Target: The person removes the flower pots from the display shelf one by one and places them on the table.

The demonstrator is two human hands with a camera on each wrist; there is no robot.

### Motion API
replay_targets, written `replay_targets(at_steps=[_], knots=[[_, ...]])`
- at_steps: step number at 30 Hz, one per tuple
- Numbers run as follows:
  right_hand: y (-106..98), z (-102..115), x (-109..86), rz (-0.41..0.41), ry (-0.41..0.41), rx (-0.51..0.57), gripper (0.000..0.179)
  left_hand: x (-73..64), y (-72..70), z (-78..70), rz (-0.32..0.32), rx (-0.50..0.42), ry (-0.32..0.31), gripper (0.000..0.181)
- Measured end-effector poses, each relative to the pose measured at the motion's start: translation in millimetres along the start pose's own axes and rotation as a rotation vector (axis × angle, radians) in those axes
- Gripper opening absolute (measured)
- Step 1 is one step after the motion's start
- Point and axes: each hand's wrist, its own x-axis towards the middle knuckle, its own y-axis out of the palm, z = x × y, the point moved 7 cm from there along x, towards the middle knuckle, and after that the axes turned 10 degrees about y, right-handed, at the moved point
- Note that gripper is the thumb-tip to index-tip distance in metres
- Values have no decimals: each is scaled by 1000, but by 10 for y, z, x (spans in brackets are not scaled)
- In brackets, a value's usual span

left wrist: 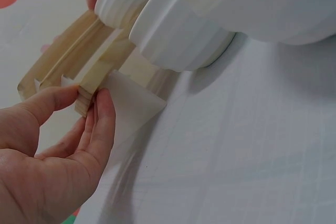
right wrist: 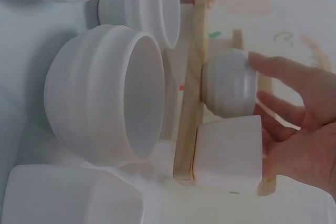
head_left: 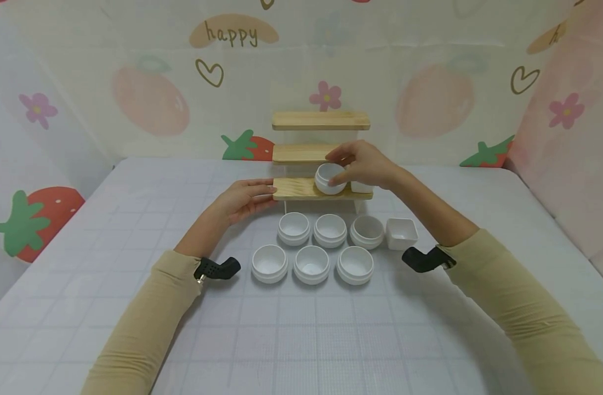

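Note:
A small wooden three-tier rack stands at the back of the table. My left hand (head_left: 246,201) pinches the left end of its lowest board (head_left: 296,189), thumb above and fingers below in the left wrist view. On that same board sits a white round ribbed pot (head_left: 326,187), held at its rim by the thumb and fingers of my right hand (head_left: 369,164). Right beside it, at the board's right end, is a white square pot (right wrist: 228,153), partly hidden behind the right hand in the head view.
In front of the rack, several white round pots (head_left: 313,265) stand upright in two rows. Another square white pot (head_left: 402,234) ends the back row on the right. Above are the middle board (head_left: 296,154) and top board (head_left: 321,120). A printed cloth (head_left: 301,66) hangs behind.

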Motion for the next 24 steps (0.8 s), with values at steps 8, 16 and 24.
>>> replay_targets(at_steps=[8, 16, 24], knots=[[57, -11, 44, 31, -35, -45, 57, 12, -6, 5, 0, 5, 4, 57], [111, 13, 56, 55, -77, -94, 62, 15, -6, 8, 3, 1, 3, 58], [125, 20, 44, 63, -85, -106, 62, 19, -5, 9, 9, 7, 9, 58]])
